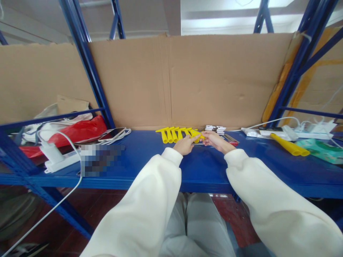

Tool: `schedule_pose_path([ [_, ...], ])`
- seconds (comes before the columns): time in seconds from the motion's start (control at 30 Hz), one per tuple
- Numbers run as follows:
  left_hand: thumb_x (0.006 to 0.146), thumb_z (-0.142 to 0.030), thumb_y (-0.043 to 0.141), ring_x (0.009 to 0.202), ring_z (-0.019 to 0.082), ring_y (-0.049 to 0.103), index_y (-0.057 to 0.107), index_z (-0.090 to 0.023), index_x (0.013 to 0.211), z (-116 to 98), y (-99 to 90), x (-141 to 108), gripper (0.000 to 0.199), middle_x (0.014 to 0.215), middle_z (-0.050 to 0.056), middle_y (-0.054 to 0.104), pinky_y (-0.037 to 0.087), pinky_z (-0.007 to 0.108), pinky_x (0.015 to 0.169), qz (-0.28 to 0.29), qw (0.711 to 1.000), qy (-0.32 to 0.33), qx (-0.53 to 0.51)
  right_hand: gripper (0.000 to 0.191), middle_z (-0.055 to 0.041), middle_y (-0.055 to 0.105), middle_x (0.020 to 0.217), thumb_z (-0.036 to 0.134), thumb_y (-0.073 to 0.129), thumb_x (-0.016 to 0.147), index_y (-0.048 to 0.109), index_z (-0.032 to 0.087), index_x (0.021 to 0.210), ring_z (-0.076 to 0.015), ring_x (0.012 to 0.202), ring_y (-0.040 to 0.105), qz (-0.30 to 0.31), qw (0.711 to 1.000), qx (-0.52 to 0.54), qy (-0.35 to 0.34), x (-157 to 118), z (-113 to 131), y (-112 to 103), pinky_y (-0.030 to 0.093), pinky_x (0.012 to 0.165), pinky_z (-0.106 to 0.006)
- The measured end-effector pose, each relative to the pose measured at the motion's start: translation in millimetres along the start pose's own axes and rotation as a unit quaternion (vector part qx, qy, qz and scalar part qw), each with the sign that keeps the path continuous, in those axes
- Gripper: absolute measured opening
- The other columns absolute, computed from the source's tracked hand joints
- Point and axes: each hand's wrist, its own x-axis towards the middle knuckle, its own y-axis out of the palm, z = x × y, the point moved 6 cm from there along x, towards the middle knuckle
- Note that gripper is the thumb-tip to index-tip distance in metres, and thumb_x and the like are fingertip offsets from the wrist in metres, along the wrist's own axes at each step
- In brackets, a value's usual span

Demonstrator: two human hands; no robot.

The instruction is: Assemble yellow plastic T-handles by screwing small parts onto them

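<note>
My left hand (184, 144) and my right hand (213, 140) meet above the blue shelf. Between their fingertips is a yellow T-shaped plastic handle (197, 134), its far end partly covered by my right fingers. Both hands are closed on it. Just left of them, several more yellow handles (172, 135) lie in a row, their hollow round ends toward me and their flat crossbars at the back. Behind my right hand sit small white-and-dark pieces (215, 129), too small to identify. A red flat item (233, 143) lies beside my right wrist.
Brown cardboard (214, 82) walls off the back of the blue shelf (150, 157). To the left are a red bag (80, 132), a white power strip (63, 160) and cables. Two yellow tubes (291, 145), a green packet (323, 150) and white chargers (317, 130) lie at right.
</note>
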Motion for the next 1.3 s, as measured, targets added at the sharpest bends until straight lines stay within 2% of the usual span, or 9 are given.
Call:
schedule_pose_path([
  [0.37,0.102,-0.018,0.045,0.116,0.026,0.07,0.035,-0.032,0.164,5,4.5,4,0.065,0.132,0.014,0.064,0.053,0.036,0.1,-0.015,1.0,0.005,0.011,0.016,0.0007,0.068,0.066,0.013,0.056,0.099,0.056,0.021,0.084,-0.009,0.049,0.055,0.021,0.999,-0.023,-0.009,3,-4,-2,0.044,0.051,-0.019],
  [0.6,0.099,-0.012,0.044,0.112,0.028,0.071,0.045,-0.025,0.16,7,6.0,6,0.062,0.125,0.017,0.07,0.053,0.038,0.1,-0.032,0.998,0.013,-0.046,0.016,-0.0008,0.071,0.071,0.015,0.054,0.101,0.059,0.02,0.087,-0.0088,0.05,0.056,0.023,0.999,-0.035,-0.004,2,-6,-2,0.045,0.051,-0.019],
  [0.7,0.098,-0.011,0.044,0.113,0.028,0.071,0.044,-0.023,0.161,9,4.9,7,0.065,0.123,0.017,0.072,0.053,0.039,0.101,-0.041,0.996,0.012,-0.08,0.011,-0.0011,0.071,0.072,0.024,0.056,0.102,0.06,0.02,0.093,-0.0102,0.05,0.057,0.032,0.999,-0.024,-0.009,3,-3,-3,0.046,0.051,-0.02],
  [0.83,0.094,-0.008,0.049,0.119,0.027,0.067,0.046,-0.02,0.16,11,-1.1,8,0.067,0.126,0.015,0.072,0.05,0.039,0.108,-0.073,0.981,0.0,-0.181,0.025,-0.0038,0.072,0.077,0.041,0.051,0.105,0.064,0.02,0.1,-0.0109,0.052,0.058,0.007,0.999,-0.037,-0.021,12,2,-20,0.047,0.051,-0.02],
  [0.93,0.093,-0.007,0.052,0.112,0.023,0.068,0.043,-0.02,0.161,13,-4.8,9,0.07,0.127,0.014,0.071,0.053,0.034,0.101,-0.095,0.939,-0.034,-0.328,0.023,-0.0084,0.076,0.087,0.031,0.051,0.103,0.07,0.017,0.102,-0.0132,0.065,0.065,-0.114,0.979,-0.161,-0.045,18,9,-56,0.05,0.058,-0.021],
  [1.0,0.095,-0.01,0.051,0.086,0.018,0.07,0.034,-0.023,0.165,16,-1.2,8,0.074,0.11,0.011,0.073,0.058,0.031,0.082,-0.077,0.889,-0.09,-0.443,0.021,-0.0135,0.078,0.098,0.022,0.056,0.098,0.074,0.015,0.103,-0.02,0.086,0.072,-0.213,0.927,-0.305,-0.05,17,15,-83,0.055,0.074,-0.027],
  [1.07,0.097,-0.012,0.051,0.06,0.012,0.06,0.024,-0.026,0.168,17,4.4,7,0.078,0.091,0.005,0.07,0.054,0.025,0.062,-0.05,0.825,-0.152,-0.542,0.024,-0.0165,0.077,0.113,0.018,0.057,0.094,0.078,0.016,0.105,-0.0292,0.11,0.071,-0.271,0.859,-0.434,-0.028,15,18,-103,0.054,0.093,-0.039],
  [1.17,0.096,-0.008,0.051,0.048,0.007,0.047,0.016,-0.031,0.169,14,5.6,4,0.084,0.081,-0.001,0.062,0.044,0.02,0.05,-0.04,0.748,-0.192,-0.634,0.029,-0.0166,0.075,0.124,0.019,0.058,0.093,0.081,0.02,0.111,-0.0359,0.124,0.066,-0.284,0.805,-0.521,0.012,13,14,-119,0.047,0.106,-0.052],
  [1.3,0.093,-0.003,0.05,0.045,0.007,0.043,0.013,-0.032,0.169,8,2.3,0,0.089,0.073,-0.005,0.054,0.037,0.018,0.046,-0.031,0.709,-0.193,-0.677,0.027,-0.0145,0.076,0.121,0.021,0.063,0.088,0.083,0.025,0.106,-0.0367,0.123,0.065,-0.248,0.783,-0.57,0.034,16,6,-119,0.047,0.105,-0.054],
])
